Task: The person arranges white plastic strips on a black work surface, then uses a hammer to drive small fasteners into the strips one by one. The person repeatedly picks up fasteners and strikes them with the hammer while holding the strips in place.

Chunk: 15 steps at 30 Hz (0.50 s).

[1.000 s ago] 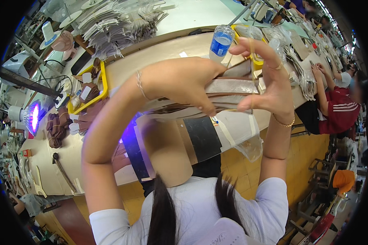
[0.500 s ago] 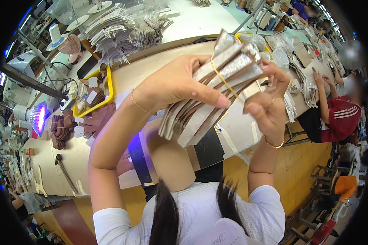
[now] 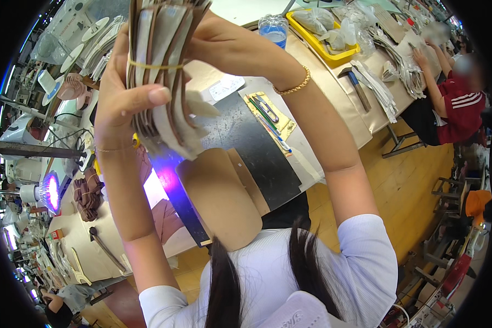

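Note:
Up at the top left of the work surface, a thick bundle of brown and pale strips is raised, with a yellow rubber band round its middle. My left hand is closed on the bundle, its thumb lying across the front below the band. From the other side my right hand grips the bundle's right flank, its fingertips partly hidden behind the strips. The lower ends of the strips fan out and blur a little. Beneath them lie a black board and a curved tan sheet.
A lit lamp stands at left near brown bundled pieces. To the right are a hammer, a yellow tray, a water bottle and pens on a yellow card. A co-worker in a red shirt sits far right.
Both hands have carried the bundle left and upward, turning it more upright. My right hand has shifted from the rubber band to the bundle's side. The hammer and pens have come into view.

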### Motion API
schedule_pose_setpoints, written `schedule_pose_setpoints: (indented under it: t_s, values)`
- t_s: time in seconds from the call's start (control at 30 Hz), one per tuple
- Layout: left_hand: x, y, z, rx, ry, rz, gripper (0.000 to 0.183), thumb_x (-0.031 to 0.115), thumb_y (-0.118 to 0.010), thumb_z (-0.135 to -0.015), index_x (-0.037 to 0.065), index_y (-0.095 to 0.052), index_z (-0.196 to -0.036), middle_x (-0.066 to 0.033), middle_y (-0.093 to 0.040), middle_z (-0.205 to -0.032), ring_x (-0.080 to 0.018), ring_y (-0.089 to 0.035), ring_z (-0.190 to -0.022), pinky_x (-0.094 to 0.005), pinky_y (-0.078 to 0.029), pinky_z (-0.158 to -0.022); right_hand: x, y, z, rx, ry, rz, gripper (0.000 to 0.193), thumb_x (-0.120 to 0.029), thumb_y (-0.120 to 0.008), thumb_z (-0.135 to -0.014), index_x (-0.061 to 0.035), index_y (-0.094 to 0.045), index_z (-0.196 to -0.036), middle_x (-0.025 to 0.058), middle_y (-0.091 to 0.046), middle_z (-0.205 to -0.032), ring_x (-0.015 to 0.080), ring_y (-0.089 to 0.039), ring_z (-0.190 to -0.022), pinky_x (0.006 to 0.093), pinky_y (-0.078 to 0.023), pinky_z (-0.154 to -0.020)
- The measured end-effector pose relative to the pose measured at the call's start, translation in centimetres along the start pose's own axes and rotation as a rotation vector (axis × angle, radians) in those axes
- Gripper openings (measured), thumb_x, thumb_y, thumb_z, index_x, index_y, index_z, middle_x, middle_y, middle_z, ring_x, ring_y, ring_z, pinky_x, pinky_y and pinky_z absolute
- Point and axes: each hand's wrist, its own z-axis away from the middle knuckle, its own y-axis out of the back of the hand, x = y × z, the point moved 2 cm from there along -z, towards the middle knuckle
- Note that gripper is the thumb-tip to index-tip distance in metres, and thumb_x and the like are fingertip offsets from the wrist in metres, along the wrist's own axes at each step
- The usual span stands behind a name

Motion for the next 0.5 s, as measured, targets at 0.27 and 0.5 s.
schedule_pose_setpoints:
  t_s: [0.27,0.5]
  values:
    - [-3.5,5.2,1.2,0.135,0.247,0.008,0.052,0.022,-0.078,-0.075,-0.002,-0.052,-0.113,-0.0098,-0.065,-0.098,-0.013,-0.065,-0.082,-0.0261,-0.054,-0.076,9.2,-1.7,4.5,-0.044,-0.521,-0.052,0.028,-0.032,-0.061,-0.092,-0.0048,-0.062,-0.098,0.003,-0.063,-0.086,0.01,-0.06,-0.078,0.0283,-0.049,-0.073]
    - [-9.0,6.2,0.0,0.275,0.42,0.195,0.039,0.025,-0.067,-0.089,0.003,-0.051,-0.117,-0.0031,-0.063,-0.099,-0.0094,-0.063,-0.081,-0.0255,-0.053,-0.074,17.3,-7.5,14.2,-0.321,-0.85,0.401,0.026,-0.016,-0.075,-0.073,-0.0033,-0.067,-0.094,0.0176,-0.062,-0.102,0.0326,-0.061,-0.098,0.0384,-0.049,-0.086]
